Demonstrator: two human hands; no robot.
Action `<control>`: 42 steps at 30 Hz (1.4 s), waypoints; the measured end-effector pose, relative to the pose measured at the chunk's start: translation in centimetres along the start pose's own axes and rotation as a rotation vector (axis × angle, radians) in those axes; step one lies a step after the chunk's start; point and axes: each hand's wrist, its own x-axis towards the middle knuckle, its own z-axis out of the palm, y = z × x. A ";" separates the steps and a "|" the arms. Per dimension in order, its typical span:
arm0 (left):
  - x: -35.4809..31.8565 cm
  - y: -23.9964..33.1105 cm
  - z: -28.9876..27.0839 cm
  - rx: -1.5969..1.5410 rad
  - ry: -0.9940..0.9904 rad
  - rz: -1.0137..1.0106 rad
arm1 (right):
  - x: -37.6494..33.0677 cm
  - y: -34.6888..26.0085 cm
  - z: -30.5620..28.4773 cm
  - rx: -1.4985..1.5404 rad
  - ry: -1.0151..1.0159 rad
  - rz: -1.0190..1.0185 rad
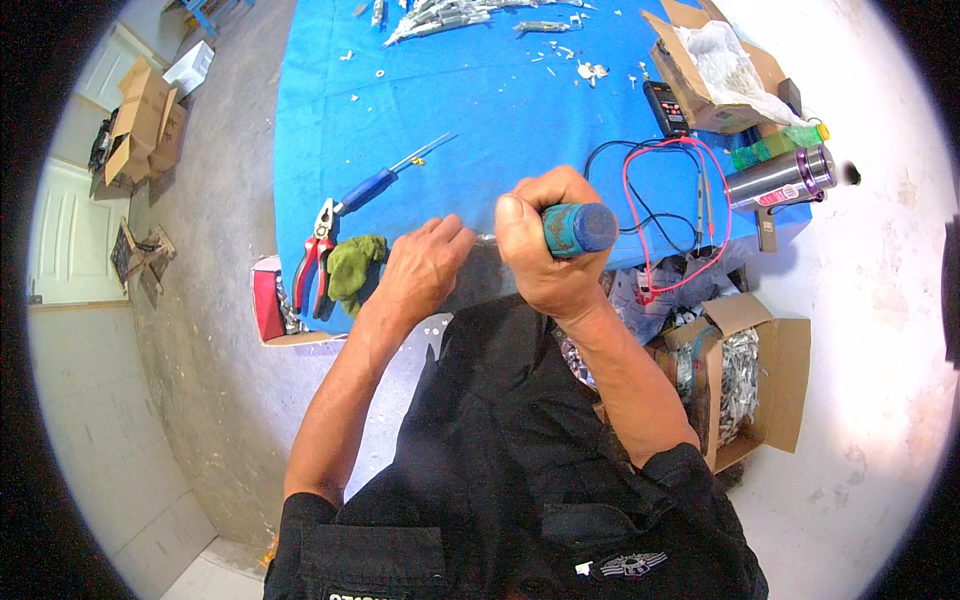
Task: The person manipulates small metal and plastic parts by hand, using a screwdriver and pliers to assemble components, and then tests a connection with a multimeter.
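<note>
My right hand [550, 240] is wrapped round the thick teal handle [578, 230] of a tool, its blue butt end pointing up at the head view. The tool's working end is hidden under the fist. Close by on the left, at the table's near edge, my left hand [425, 265] is closed with fingers bent down; what they hold cannot be made out. Left of it lie a crumpled green cloth [355, 272], red-and-blue pliers [318, 255] and a blue-handled screwdriver [372, 190] with its shaft pointing away.
A blue cloth [470, 110] covers the table, with a pile of silvery parts [440, 18] at its far side. On the right are a multimeter [665, 108] with red and black leads, a cardboard box [715, 70], a green bottle [775, 145] and a metal flask [780, 180].
</note>
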 end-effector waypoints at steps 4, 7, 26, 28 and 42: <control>0.0 -0.2 0.1 0.001 -0.006 0.010 | -0.2 0.6 0.0 0.083 0.007 0.108; -0.1 -0.1 0.0 -0.034 0.020 0.008 | -0.1 0.5 0.3 0.120 0.036 0.140; 0.0 0.0 0.3 0.008 -0.032 -0.022 | 1.2 1.6 0.2 0.359 0.164 0.237; -0.1 0.0 0.4 -0.002 -0.027 -0.021 | 1.0 1.6 0.3 0.287 0.146 0.225; -0.1 -0.3 0.8 -0.061 0.055 0.020 | 1.0 0.7 1.3 0.096 0.063 0.090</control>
